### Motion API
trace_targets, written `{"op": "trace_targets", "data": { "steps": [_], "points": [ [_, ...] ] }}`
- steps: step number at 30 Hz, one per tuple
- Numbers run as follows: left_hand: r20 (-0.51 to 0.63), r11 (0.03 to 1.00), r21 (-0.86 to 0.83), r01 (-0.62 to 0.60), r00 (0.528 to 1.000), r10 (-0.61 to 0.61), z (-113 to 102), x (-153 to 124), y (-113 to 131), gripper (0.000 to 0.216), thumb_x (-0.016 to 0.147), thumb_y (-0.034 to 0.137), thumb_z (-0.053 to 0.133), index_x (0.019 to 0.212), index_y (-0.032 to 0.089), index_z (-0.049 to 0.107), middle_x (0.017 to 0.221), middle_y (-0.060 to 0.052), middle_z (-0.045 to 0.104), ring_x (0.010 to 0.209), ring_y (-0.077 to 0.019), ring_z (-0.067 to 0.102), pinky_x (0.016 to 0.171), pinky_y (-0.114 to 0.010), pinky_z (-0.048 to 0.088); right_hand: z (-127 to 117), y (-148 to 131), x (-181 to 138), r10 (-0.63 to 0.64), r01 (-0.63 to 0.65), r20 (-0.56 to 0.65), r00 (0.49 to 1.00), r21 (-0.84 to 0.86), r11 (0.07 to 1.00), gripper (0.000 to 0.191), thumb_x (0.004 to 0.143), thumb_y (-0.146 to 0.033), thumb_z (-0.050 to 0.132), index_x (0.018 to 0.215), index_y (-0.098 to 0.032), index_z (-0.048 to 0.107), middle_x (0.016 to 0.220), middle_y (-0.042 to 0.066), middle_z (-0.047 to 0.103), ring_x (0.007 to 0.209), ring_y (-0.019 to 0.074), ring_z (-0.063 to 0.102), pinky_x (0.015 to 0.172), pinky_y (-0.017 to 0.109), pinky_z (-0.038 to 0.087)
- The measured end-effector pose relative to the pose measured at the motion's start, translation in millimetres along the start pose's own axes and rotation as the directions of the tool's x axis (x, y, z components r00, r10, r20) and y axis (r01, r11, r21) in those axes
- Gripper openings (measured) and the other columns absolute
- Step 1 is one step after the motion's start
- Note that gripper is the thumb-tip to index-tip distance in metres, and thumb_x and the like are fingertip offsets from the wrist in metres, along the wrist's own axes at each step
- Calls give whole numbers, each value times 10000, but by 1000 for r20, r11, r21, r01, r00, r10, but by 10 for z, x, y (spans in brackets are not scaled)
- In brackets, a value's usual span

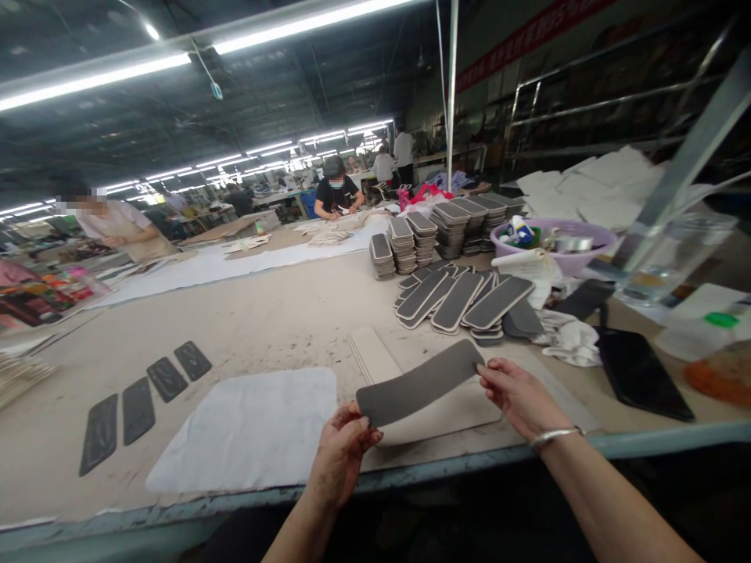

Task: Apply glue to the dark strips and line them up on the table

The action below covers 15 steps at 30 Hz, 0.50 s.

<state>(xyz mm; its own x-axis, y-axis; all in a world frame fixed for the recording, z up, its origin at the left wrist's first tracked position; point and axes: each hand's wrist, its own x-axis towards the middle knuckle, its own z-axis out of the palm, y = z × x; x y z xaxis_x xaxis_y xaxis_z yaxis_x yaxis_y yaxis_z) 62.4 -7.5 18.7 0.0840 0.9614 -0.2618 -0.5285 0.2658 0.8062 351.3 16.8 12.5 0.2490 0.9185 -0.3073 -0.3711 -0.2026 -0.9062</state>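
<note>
Between my two hands a dark grey rectangular strip with rounded corners is held up, slightly bowed. My left hand pinches its left end, and my right hand pinches the right end. Beneath the strip lies a pale board near the table's front edge. Several beige strips sit in a small stack just behind it. To the left, a white sheet is spread on the table. Several dark, glossy-looking panels lie in a slanting row farther left.
A loose heap of grey panels with pale edges lies at right, with neat stacks behind. A purple basin holds small items. A white cloth, a black tablet-like slab and a clear jug stand right. A co-worker works across the table.
</note>
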Motion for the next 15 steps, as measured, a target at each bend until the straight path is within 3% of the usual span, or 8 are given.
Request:
{"op": "trace_targets", "data": {
  "steps": [4,8,15],
  "points": [
    [3,967,244,-77,997,78,-78,69,-85,227,639,240,762,812,157,640,668,31,599,518,-83,552,546,-209,447,-105,-16,3,-22,10,-66,998,-164,986,515,581,-356,814,1002,-227,547,735,-30,606,641,93,581,564,166,492],
    [12,893,444,-76,997,79,-146,127,-106,182,652,272,718,740,142,626,639,25,596,437,-58,473,457,-190,374,-187,-42,-25,-22,-18,-95,995,-398,917,392,658,-391,708,966,-168,614,774,49,664,720,153,634,660,234,530],
    [-46,807,590,21,999,8,-170,152,-73,285,659,430,688,705,157,623,602,2,621,395,-78,459,435,-209,367,-308,-4,-6,91,-65,-11,996,-784,618,189,718,-367,585,703,-196,664,643,36,667,600,174,626,609,266,479]
  ]
}}
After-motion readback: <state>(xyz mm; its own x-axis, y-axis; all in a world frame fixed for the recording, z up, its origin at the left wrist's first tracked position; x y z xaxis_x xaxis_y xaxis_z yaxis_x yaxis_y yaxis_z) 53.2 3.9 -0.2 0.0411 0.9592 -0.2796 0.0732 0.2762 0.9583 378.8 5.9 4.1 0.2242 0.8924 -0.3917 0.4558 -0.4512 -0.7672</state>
